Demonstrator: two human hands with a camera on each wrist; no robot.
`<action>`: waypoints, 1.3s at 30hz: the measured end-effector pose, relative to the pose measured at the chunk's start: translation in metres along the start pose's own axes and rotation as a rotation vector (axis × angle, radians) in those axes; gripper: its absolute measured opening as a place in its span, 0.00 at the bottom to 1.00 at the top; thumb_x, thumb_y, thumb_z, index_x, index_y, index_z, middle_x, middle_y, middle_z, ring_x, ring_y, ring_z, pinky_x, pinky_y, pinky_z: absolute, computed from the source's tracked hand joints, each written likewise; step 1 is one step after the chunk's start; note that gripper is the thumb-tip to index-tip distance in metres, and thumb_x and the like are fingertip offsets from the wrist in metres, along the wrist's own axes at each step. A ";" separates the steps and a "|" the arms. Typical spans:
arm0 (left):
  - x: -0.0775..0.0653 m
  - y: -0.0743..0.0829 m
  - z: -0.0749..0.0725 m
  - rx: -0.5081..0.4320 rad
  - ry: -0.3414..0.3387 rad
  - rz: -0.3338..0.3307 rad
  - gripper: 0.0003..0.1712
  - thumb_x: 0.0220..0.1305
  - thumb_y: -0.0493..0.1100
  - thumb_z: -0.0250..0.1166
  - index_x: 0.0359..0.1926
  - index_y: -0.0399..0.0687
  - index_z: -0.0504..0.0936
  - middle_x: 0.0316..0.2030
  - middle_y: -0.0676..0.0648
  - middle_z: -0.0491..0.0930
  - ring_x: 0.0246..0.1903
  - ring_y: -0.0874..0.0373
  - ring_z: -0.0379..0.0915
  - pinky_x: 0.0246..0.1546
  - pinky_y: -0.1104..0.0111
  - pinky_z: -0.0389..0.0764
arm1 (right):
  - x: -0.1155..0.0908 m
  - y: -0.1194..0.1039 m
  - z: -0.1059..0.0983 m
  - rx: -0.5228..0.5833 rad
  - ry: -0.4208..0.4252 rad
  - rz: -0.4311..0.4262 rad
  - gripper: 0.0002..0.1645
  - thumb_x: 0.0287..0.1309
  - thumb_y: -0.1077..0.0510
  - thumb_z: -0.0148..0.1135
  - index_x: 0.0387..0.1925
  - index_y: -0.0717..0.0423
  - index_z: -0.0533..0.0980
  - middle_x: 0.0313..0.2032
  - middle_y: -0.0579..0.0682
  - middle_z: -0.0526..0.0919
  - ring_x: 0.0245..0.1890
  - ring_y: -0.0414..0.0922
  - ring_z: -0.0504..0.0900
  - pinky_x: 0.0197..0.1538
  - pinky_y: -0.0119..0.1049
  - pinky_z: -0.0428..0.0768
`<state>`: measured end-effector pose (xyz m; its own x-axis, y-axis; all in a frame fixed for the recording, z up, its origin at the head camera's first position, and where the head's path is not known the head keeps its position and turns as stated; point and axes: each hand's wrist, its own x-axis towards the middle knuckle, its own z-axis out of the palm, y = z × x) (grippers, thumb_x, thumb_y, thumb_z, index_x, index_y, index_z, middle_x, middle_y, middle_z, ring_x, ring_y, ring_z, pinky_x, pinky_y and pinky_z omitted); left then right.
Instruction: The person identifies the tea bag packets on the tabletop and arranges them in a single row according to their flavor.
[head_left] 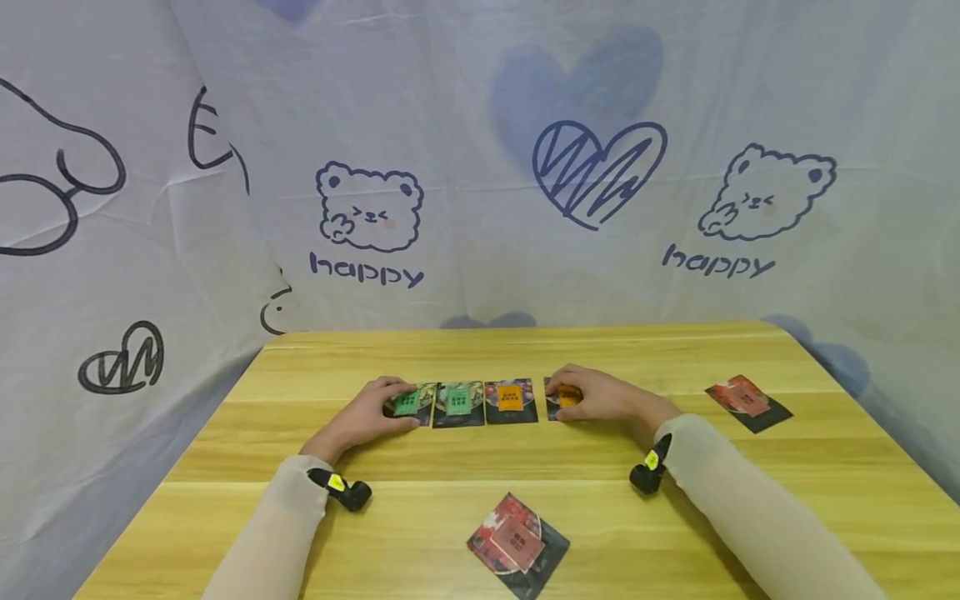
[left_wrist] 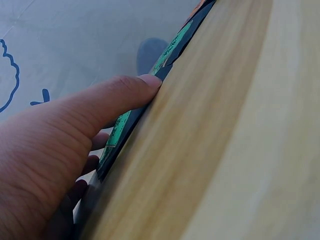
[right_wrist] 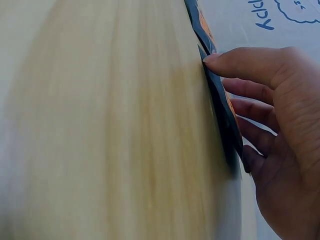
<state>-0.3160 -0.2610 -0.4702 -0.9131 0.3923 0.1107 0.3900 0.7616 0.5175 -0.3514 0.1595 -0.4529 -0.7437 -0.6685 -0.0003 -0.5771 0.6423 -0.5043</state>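
Several flat dark sachets lie in a row across the table. At the row's left end, my left hand [head_left: 372,410] holds a sachet with a green label [head_left: 407,402], thumb at its near edge and fingers over its far left side. Beside it lies a second green-labelled sachet [head_left: 458,405], then an orange-labelled sachet [head_left: 511,401]. My right hand [head_left: 592,395] grips another orange-labelled sachet [head_left: 568,397] at the right end, a small gap from its neighbour. In the right wrist view, the thumb [right_wrist: 235,62] pinches this sachet's near edge, which stands slightly off the wood.
Two red-labelled sachets lie apart, one near the front of the table [head_left: 517,546] and one at the right [head_left: 750,403]. The wooden tabletop [head_left: 420,517] ends at a back edge before a white printed cloth [head_left: 480,250]. Both wrists wear black cameras.
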 end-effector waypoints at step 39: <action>0.001 -0.001 -0.002 0.010 -0.015 0.011 0.41 0.59 0.60 0.69 0.68 0.48 0.71 0.66 0.38 0.63 0.66 0.38 0.57 0.61 0.42 0.64 | 0.009 -0.017 -0.004 -0.020 0.002 -0.063 0.23 0.62 0.44 0.65 0.56 0.47 0.76 0.61 0.48 0.71 0.59 0.48 0.72 0.62 0.50 0.70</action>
<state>-0.3176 -0.2620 -0.4688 -0.9071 0.4080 0.1038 0.4010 0.7625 0.5077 -0.3502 0.1439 -0.4411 -0.7065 -0.7070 0.0322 -0.6291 0.6065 -0.4862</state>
